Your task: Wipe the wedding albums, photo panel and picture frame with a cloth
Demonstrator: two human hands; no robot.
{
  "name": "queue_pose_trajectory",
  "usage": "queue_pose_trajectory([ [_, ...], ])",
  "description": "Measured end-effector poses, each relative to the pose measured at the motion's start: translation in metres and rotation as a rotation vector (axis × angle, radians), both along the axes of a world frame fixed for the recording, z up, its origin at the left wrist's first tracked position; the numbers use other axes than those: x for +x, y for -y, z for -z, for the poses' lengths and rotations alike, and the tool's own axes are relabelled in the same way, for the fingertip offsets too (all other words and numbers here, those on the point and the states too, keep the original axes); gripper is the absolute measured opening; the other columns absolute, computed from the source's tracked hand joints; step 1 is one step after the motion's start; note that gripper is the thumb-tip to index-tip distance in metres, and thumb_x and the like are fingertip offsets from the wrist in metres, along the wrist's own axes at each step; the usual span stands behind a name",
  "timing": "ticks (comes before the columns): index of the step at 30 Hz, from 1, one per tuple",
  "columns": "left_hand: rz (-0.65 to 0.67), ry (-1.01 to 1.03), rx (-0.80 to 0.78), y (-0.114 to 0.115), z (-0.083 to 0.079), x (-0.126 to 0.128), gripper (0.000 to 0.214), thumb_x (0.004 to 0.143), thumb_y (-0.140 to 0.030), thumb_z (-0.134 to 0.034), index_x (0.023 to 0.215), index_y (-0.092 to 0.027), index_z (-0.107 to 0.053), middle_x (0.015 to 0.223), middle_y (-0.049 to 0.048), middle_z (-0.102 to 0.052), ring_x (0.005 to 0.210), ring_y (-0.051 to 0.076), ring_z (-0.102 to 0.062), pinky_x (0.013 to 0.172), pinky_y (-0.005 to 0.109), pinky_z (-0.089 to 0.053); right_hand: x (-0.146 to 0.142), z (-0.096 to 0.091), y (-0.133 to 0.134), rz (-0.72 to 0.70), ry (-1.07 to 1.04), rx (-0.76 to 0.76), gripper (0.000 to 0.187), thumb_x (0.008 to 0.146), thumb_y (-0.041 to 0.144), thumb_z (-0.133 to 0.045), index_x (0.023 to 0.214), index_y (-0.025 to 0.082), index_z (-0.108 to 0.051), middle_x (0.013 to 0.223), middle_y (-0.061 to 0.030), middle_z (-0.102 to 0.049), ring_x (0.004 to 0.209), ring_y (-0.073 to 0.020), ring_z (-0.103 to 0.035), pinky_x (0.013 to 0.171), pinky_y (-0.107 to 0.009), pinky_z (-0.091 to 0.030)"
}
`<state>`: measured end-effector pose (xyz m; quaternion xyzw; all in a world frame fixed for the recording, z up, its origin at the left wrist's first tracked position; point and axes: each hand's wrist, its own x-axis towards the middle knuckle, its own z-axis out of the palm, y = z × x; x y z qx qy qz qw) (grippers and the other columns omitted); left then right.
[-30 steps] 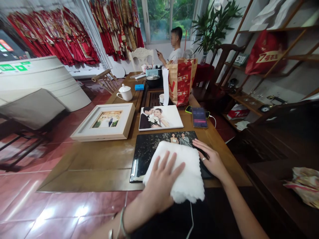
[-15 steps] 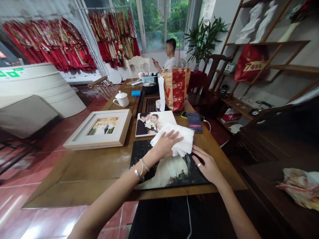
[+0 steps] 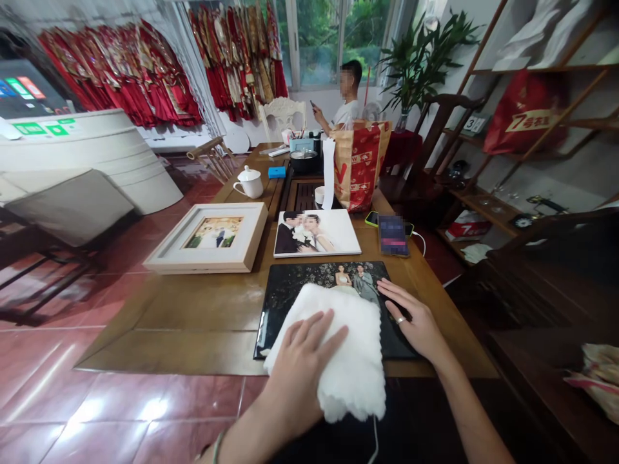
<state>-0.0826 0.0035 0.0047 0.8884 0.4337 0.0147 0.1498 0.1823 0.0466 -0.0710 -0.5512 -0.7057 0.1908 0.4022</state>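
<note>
Under the flattened left hand [image 3: 300, 357], a white cloth [image 3: 352, 345] is pressed over the six-o'clock edge of the dark photo panel [image 3: 287, 285], touched at three o'clock by the spread right hand [image 3: 420, 327]. Wiping seems underway; even pressure is called for next.

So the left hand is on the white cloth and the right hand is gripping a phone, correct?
Not quite: the right hand rests at the right edge of the dark photo panel, not gripping a phone, as the head view shows. The left hand is on the white cloth.

White glare on floor tiles [image 3: 120, 403]
</note>
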Motion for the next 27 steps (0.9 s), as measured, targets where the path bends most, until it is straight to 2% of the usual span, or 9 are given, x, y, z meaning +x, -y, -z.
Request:
queue_pose_trajectory([
  [3,-0.069,0.007,0.081,-0.031,0.002,0.001,0.082,0.066,-0.023,-0.064,0.143,-0.026,-0.035,0.153,0.0089,-0.025,0.139,0.029,-0.023,0.110,0.048,-0.023,0.001,0.002,0.000,0.009,-0.012,-0.014,0.034,0.092,0.030,-0.047,0.122,0.025,-0.061,0.133,-0.0063,-0.057,0.127,-0.0233,-0.049,0.109,-0.047,-0.038],
  [8,-0.199,-0.053,0.166,-0.085,0.008,0.002,0.074,0.077,-0.029,-0.061,0.145,-0.023,-0.032,0.153,0.0117,-0.025,0.140,0.033,-0.017,0.111,0.053,-0.015,0.002,0.003,-0.001,0.007,-0.037,-0.017,0.032,0.091,0.031,-0.048,0.120,0.025,-0.061,0.132,-0.0059,-0.058,0.127,-0.0231,-0.049,0.110,-0.048,-0.036],
  [11,-0.260,-0.089,0.183,-0.103,0.008,-0.006,0.066,0.084,-0.028,-0.054,0.145,-0.025,-0.031,0.153,0.0107,-0.023,0.141,0.033,-0.014,0.110,0.057,-0.013,0.001,0.002,-0.001,0.007,-0.040,-0.017,0.033,0.091,0.031,-0.048,0.120,0.025,-0.062,0.132,-0.0062,-0.058,0.127,-0.0228,-0.049,0.110,-0.047,-0.036],
  [13,-0.260,-0.112,0.171,-0.104,0.006,-0.014,0.066,0.084,-0.023,-0.052,0.145,-0.026,-0.029,0.154,0.0094,-0.020,0.142,0.032,-0.010,0.111,0.057,-0.012,0.001,0.001,-0.001,0.010,-0.041,-0.020,0.033,0.091,0.031,-0.048,0.120,0.024,-0.062,0.133,-0.0065,-0.058,0.127,-0.0227,-0.049,0.110,-0.047,-0.036],
  [15,-0.252,-0.137,0.148,-0.097,0.003,-0.022,0.070,0.081,-0.017,-0.053,0.146,-0.027,-0.027,0.155,0.0080,-0.018,0.142,0.030,-0.008,0.111,0.054,-0.013,0.001,0.001,-0.001,0.012,-0.041,-0.023,0.033,0.091,0.032,-0.048,0.120,0.024,-0.062,0.132,-0.0065,-0.058,0.127,-0.0226,-0.050,0.110,-0.046,-0.036],
  [17,-0.252,-0.156,0.124,-0.080,0.000,-0.027,0.077,0.076,-0.013,-0.054,0.146,-0.028,-0.026,0.156,0.0066,-0.015,0.143,0.029,-0.005,0.112,0.053,-0.013,0.001,0.002,-0.001,0.009,-0.039,-0.024,0.033,0.091,0.032,-0.048,0.120,0.024,-0.062,0.133,-0.0062,-0.058,0.127,-0.0226,-0.049,0.110,-0.046,-0.036],
  [23,-0.198,-0.189,0.064,0.005,0.004,-0.028,0.101,0.056,-0.010,-0.057,0.148,-0.030,-0.021,0.157,0.0041,-0.008,0.142,0.032,-0.001,0.112,0.053,-0.008,0.002,0.001,0.000,0.004,-0.034,-0.027,0.034,0.091,0.032,-0.048,0.122,0.026,-0.061,0.133,-0.0056,-0.058,0.127,-0.0234,-0.049,0.110,-0.047,-0.036],
  [25,-0.155,-0.148,0.073,0.024,0.008,-0.030,0.102,0.056,-0.014,-0.059,0.148,-0.032,-0.019,0.157,0.0038,-0.009,0.142,0.034,-0.005,0.111,0.054,-0.010,0.002,0.000,0.000,0.005,-0.036,-0.022,0.034,0.091,0.032,-0.049,0.122,0.026,-0.061,0.132,-0.0055,-0.058,0.127,-0.0237,-0.050,0.109,-0.048,-0.038],
  [27,-0.127,-0.097,0.094,0.029,0.009,-0.033,0.097,0.061,-0.021,-0.062,0.147,-0.034,-0.021,0.156,0.0032,-0.013,0.141,0.035,-0.012,0.110,0.054,-0.015,0.002,-0.001,0.000,0.007,-0.039,-0.016,0.033,0.091,0.032,-0.049,0.122,0.027,-0.061,0.131,-0.0055,-0.059,0.126,-0.0240,-0.051,0.108,-0.048,-0.039],
])
